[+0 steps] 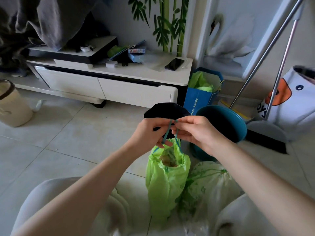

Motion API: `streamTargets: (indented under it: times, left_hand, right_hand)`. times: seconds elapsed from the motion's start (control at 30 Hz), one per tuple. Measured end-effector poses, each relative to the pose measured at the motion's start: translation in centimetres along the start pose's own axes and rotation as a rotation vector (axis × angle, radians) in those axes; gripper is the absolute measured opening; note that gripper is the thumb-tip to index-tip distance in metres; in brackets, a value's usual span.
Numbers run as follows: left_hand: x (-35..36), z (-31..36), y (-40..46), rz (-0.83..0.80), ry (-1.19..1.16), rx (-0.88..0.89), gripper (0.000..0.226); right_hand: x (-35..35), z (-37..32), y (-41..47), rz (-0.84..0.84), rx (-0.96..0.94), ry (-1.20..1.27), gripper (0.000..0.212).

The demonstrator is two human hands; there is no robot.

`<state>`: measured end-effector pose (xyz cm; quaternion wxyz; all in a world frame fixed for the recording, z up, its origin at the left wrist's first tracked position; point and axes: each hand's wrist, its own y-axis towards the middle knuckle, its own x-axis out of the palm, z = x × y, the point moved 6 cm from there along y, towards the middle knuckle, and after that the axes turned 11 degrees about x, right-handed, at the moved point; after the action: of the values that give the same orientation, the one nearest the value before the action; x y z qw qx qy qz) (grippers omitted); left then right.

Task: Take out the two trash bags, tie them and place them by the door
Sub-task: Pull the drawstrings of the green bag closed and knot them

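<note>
A green trash bag (167,181) stands on the floor between my knees, its mouth gathered but still partly gaping, with rubbish visible inside. Two blue drawstrings (167,132) rise from its rim. My left hand (150,133) pinches one string and my right hand (196,132) pinches the other, fingertips meeting just above the bag. A second bag (209,178), pale green with a leaf print and its drawstring pulled tight, lies on the floor to the right of the first.
A teal bin (238,123) lies tipped just behind my right hand, and a black bin (163,109) stands behind both hands. A blue paper bag (197,99), broom and dustpan (265,132) stand at the right. A white TV cabinet (119,86) runs along the back; a beige bin (12,106) is at left.
</note>
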<state>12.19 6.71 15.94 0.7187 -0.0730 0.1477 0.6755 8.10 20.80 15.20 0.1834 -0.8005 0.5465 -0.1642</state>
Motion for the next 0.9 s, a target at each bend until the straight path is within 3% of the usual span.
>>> streamTargets:
  times: [0.2, 0.3, 0.4, 0.57, 0.63, 0.73, 0.8, 0.9]
  left_hand:
    - [0.6, 1.3, 0.1, 0.060, 0.584, 0.331, 0.024]
    - [0.6, 1.5, 0.1, 0.080, 0.570, 0.404, 0.022]
    - [0.1, 1.6, 0.4, 0.133, 0.493, 0.389, 0.006]
    - [0.1, -0.1, 0.4, 0.191, 0.430, 0.329, 0.021]
    - [0.3, -2.3, 0.6, 0.146, 0.463, 0.270, 0.026]
    - [2.0, -6.9, 0.8, -0.151, 0.602, 0.114, 0.057]
    - [3.6, -9.0, 0.2, -0.307, 0.626, 0.054, 0.082]
    - [6.2, -9.2, 0.1, -0.308, 0.585, 0.106, 0.107]
  right_hand:
    - [0.3, 0.4, 0.0, -0.053, 0.096, 0.053, 0.007]
    - [0.4, 0.6, 0.1, -0.066, 0.144, 0.052, 0.013]
    - [0.2, 0.4, 0.1, -0.098, 0.183, 0.094, 0.016]
    - [-0.2, 0.0, 0.0, -0.103, 0.121, 0.041, 0.010]
    - [-1.2, -0.3, 0.0, 0.045, 0.025, -0.292, 0.009]
    - [-3.0, -1.0, -0.1, 0.408, -0.145, -1.060, 0.012]
    - [-3.5, -1.3, -0.2, 0.512, -0.201, -1.184, 0.012]
    - [-3.5, -2.2, -0.7, 0.444, -0.285, -1.072, 0.012]
